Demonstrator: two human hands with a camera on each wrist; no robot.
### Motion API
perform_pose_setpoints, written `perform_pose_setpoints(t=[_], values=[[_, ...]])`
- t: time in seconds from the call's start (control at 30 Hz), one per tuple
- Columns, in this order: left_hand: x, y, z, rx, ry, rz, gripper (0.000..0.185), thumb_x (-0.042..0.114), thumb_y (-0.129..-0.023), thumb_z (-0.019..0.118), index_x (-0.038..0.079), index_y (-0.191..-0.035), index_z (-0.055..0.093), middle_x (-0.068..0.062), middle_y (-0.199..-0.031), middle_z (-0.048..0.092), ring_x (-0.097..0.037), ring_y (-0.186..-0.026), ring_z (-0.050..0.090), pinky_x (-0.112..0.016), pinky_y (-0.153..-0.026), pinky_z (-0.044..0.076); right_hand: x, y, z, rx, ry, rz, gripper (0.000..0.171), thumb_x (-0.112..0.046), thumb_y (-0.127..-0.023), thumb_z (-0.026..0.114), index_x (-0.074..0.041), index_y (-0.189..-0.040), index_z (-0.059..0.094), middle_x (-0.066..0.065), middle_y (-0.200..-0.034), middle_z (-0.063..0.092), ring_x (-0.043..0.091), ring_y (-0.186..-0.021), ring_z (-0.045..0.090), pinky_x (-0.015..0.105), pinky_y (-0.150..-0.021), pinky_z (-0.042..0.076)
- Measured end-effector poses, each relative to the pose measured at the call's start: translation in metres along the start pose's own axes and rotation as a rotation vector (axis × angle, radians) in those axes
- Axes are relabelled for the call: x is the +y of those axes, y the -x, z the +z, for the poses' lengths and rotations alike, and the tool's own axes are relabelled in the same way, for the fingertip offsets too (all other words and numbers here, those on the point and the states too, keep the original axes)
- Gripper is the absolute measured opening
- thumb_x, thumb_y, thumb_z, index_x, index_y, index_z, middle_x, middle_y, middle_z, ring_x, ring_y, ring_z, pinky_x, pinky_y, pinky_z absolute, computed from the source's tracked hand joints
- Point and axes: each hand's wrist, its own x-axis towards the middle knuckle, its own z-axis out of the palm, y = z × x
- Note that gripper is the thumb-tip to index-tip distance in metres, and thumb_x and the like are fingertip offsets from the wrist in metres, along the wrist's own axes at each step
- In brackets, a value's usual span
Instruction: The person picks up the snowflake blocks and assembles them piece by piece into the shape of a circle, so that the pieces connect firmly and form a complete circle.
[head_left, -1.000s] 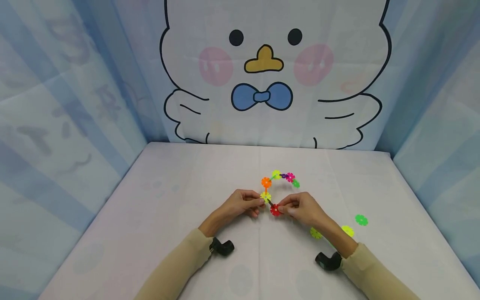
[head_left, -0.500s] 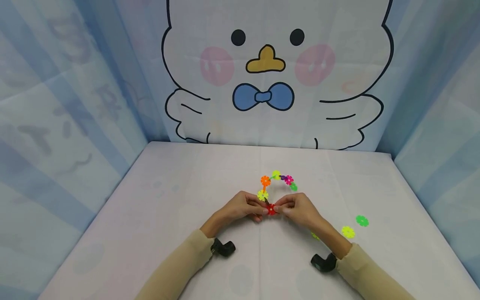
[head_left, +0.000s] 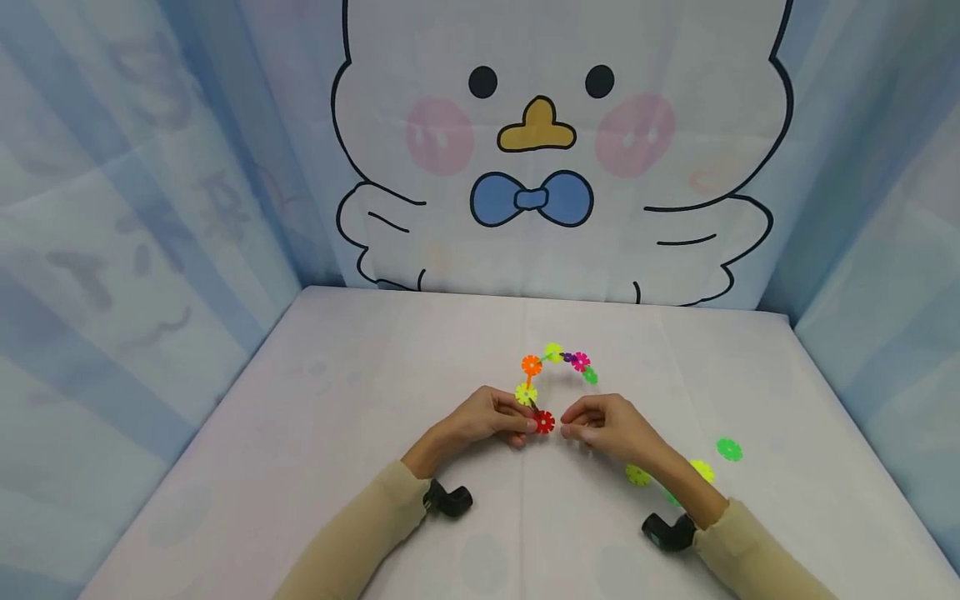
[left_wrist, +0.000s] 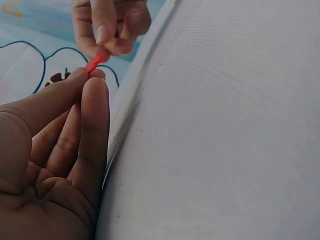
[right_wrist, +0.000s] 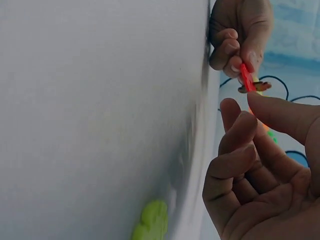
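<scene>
Between thumb and fingertips, my left hand (head_left: 487, 417) pinches the edge of a red notched flower-shaped disc (head_left: 545, 422). A dark brown disc (left_wrist: 57, 78) is slotted crosswise to the red one. From there a curved chain runs up and round: a yellow disc (head_left: 526, 393), an orange disc (head_left: 532, 365), another yellow disc (head_left: 553, 352), a purple disc (head_left: 568, 357), a pink disc (head_left: 581, 362) and a green disc (head_left: 591, 376) at its end. Just right of the red disc, my right hand (head_left: 609, 423) holds nothing; its fingers are loosely bent and apart from the disc.
Loose discs lie on the white table cloth (head_left: 375, 358) around my right forearm: a yellow disc (head_left: 637, 475), a second yellow disc (head_left: 702, 471) and a green disc (head_left: 729, 450). Another green disc (head_left: 672, 498) is partly hidden by the forearm. A printed curtain (head_left: 525, 250) stands behind the table.
The red disc has shifted slightly left, and my left hand has moved its pinch to it from beside the yellow disc. My right hand has let go of the red disc and drawn right.
</scene>
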Motion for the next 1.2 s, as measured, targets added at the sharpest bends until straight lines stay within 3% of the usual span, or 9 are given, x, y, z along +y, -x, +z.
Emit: perform_pose_setpoints(t=[0.3,0.6,0.9,1.2], values=[[-0.003,-0.002,0.001,0.001,0.011,-0.006,0.023,0.017,-0.083,0.078,0.004,-0.101,0.073,-0.008,-0.085,0.076,-0.012,-0.062,0.069,-0.028,-0.069,0.061,0.017,0.023,-0.02,-0.026,0.136,-0.03,0.012,-0.026,-0.087,0.074,-0.016,-0.094,0.071,-0.001,-0.083,0.069,0.014,-0.072,0.063,0.022,-0.065,0.054],[-0.002,-0.003,0.0,-0.002,0.028,-0.016,0.024,0.016,-0.083,0.078,0.003,-0.102,0.072,-0.01,-0.088,0.076,-0.012,-0.063,0.069,-0.029,-0.069,0.061,0.022,0.04,-0.04,-0.004,0.268,-0.032,0.018,-0.033,-0.084,0.076,-0.02,-0.095,0.073,-0.006,-0.08,0.063,0.008,-0.07,0.054,0.019,-0.062,0.046],[-0.001,-0.002,-0.001,0.002,0.03,-0.019,0.024,0.015,-0.083,0.078,0.002,-0.103,0.072,-0.009,-0.086,0.076,-0.012,-0.063,0.069,-0.027,-0.07,0.061,0.031,0.059,-0.056,-0.064,0.293,-0.075,0.028,-0.037,-0.079,0.08,-0.015,-0.095,0.072,-0.006,-0.074,0.06,0.002,-0.06,0.05,0.018,-0.055,0.043],[-0.002,-0.002,0.0,0.001,0.021,-0.016,0.023,0.015,-0.084,0.078,0.002,-0.102,0.072,-0.009,-0.087,0.076,-0.011,-0.063,0.069,-0.027,-0.069,0.061,0.039,0.067,-0.058,-0.071,0.329,-0.064,0.032,-0.04,-0.075,0.083,-0.017,-0.093,0.07,-0.008,-0.072,0.059,0.001,-0.059,0.049,0.018,-0.055,0.043]])
